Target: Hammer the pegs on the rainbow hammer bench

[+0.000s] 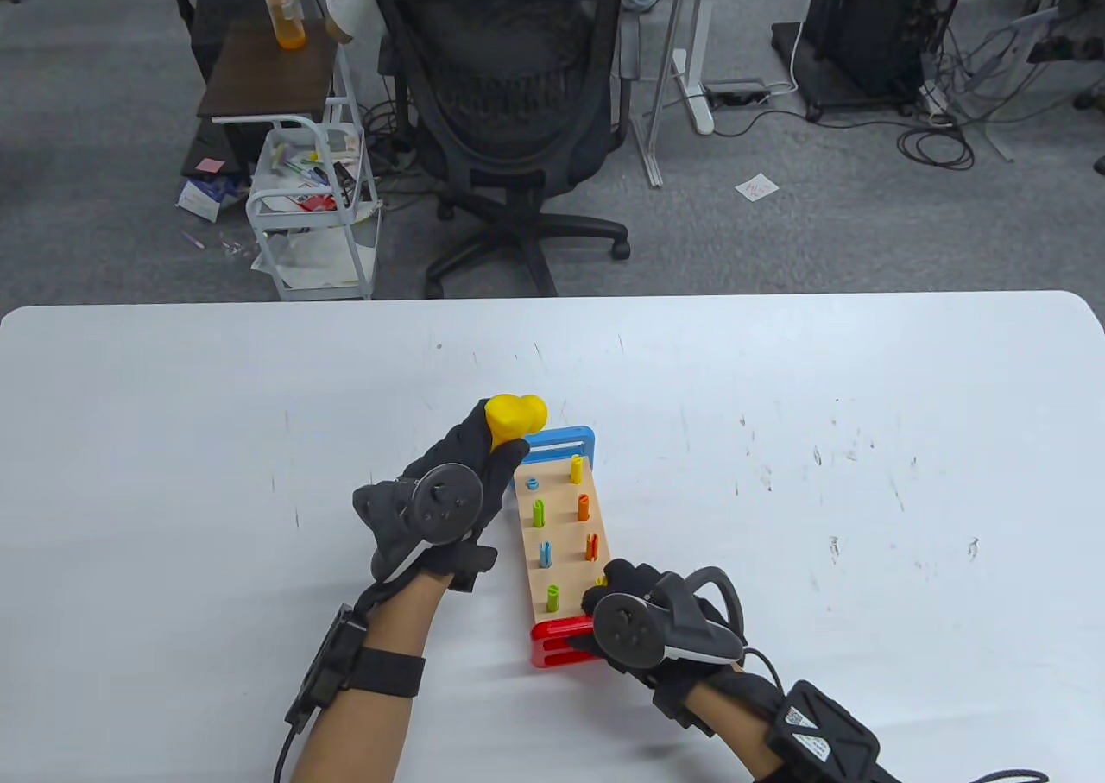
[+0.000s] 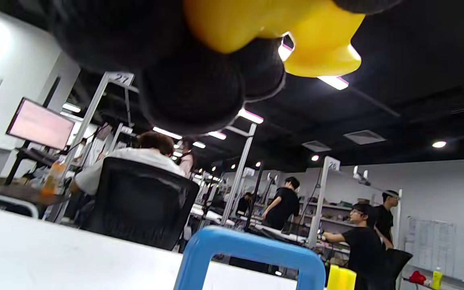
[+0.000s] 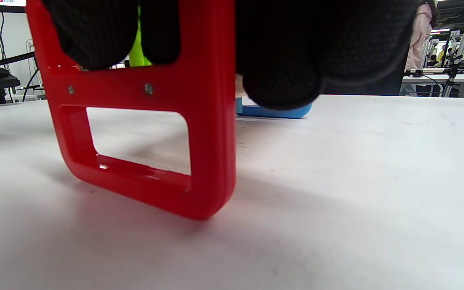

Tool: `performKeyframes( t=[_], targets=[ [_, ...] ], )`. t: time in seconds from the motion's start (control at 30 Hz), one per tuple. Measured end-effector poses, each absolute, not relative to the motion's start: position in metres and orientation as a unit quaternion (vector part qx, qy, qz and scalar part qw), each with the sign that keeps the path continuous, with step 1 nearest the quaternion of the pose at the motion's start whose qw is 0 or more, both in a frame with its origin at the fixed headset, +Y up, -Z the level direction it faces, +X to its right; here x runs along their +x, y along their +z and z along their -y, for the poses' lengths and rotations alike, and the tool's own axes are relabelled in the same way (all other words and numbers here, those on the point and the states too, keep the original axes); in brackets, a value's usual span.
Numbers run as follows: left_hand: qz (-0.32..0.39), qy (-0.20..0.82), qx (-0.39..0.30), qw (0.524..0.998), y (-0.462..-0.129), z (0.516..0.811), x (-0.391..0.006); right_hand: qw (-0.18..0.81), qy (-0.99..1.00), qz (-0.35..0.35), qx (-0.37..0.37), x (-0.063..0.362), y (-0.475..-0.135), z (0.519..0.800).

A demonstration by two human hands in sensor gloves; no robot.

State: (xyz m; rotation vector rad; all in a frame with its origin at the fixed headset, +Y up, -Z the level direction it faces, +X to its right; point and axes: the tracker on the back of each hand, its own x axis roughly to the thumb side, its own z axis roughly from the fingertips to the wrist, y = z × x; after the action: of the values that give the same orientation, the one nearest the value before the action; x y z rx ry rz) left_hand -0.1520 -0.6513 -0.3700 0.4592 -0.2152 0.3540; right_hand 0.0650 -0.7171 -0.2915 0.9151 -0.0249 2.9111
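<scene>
The hammer bench [image 1: 563, 541] lies on the white table, a wooden board between a blue end [image 1: 565, 443] and a red end [image 1: 557, 642]. Several coloured pegs stand in it, among them a yellow peg [image 1: 576, 469] and a green peg [image 1: 539, 513]. My left hand [image 1: 466, 481] grips the yellow hammer [image 1: 515, 418], its head raised by the bench's blue end; it also shows in the left wrist view [image 2: 296, 36], with the blue end [image 2: 252, 251] below. My right hand [image 1: 634, 602] holds the bench at its red end, its fingers over the red frame [image 3: 143, 121] in the right wrist view.
The white table [image 1: 863, 438] spreads wide on both sides of the bench. Beyond its far edge stand a black office chair [image 1: 509, 118], a white cart [image 1: 315, 205] and a dark side table with an orange bottle [image 1: 280, 2].
</scene>
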Motion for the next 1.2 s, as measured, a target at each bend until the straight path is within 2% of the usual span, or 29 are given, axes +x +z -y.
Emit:
performKeyframes(
  t=[0.07, 0.13, 0.17, 0.2, 0.23, 0.27, 0.3, 0.47, 0.67, 0.77, 0.87, 0.93, 0.97, 1.0, 1.03, 1.07, 1.2],
  targets=[
    [0.115, 0.166, 0.204, 0.958, -0.375, 0.663, -0.148, 0.045, 0.953, 0.008, 0.299, 0.065, -0.291, 0.717],
    [0.115, 0.118, 0.107, 0.981, -0.387, 0.686, -0.139, 0.045, 0.953, 0.009, 0.299, 0.065, -0.291, 0.717],
    [0.092, 0.043, 0.008, 0.995, -0.395, 0.704, -0.132, 0.045, 0.953, 0.009, 0.299, 0.065, -0.291, 0.717],
    [0.076, -0.01, -0.046, 0.996, -0.397, 0.714, -0.13, 0.045, 0.953, 0.009, 0.299, 0.065, -0.291, 0.717],
    [0.087, -0.025, -0.019, 0.996, -0.396, 0.715, -0.134, 0.045, 0.953, 0.01, 0.299, 0.065, -0.291, 0.717],
    [0.097, 0.042, 0.067, 0.992, -0.395, 0.712, -0.134, 0.045, 0.953, 0.01, 0.299, 0.066, -0.291, 0.717],
    [0.093, 0.053, 0.025, 0.994, -0.394, 0.706, -0.136, 0.045, 0.953, 0.009, 0.299, 0.065, -0.291, 0.718],
    [0.093, 0.163, 0.153, 0.97, -0.378, 0.658, -0.152, 0.046, 0.953, 0.01, 0.3, 0.065, -0.292, 0.718],
    [0.114, 0.218, 0.199, 0.949, -0.354, 0.613, -0.165, 0.046, 0.953, 0.009, 0.301, 0.065, -0.292, 0.718],
    [0.128, 0.209, 0.221, 0.944, -0.343, 0.608, -0.163, 0.046, 0.952, 0.009, 0.301, 0.065, -0.292, 0.718],
    [0.143, 0.155, 0.195, 0.958, -0.34, 0.628, -0.152, 0.046, 0.952, 0.009, 0.302, 0.065, -0.292, 0.718],
    [0.12, 0.077, 0.068, 0.987, -0.354, 0.66, -0.139, 0.045, 0.952, 0.01, 0.302, 0.065, -0.292, 0.718],
    [0.112, 0.015, -0.03, 0.993, -0.361, 0.683, -0.132, 0.045, 0.952, 0.01, 0.302, 0.065, -0.292, 0.718],
    [0.117, 0.034, 0.009, 0.992, -0.358, 0.683, -0.137, 0.045, 0.952, 0.013, 0.302, 0.066, -0.291, 0.718],
    [0.129, 0.098, 0.063, 0.985, -0.361, 0.683, -0.138, 0.046, 0.952, 0.014, 0.302, 0.066, -0.291, 0.718],
    [0.112, 0.123, 0.037, 0.985, -0.361, 0.673, -0.137, 0.046, 0.952, 0.013, 0.302, 0.066, -0.291, 0.718],
    [0.127, 0.143, 0.185, 0.964, -0.339, 0.633, -0.146, 0.046, 0.952, 0.013, 0.301, 0.065, -0.291, 0.718]
  ],
)
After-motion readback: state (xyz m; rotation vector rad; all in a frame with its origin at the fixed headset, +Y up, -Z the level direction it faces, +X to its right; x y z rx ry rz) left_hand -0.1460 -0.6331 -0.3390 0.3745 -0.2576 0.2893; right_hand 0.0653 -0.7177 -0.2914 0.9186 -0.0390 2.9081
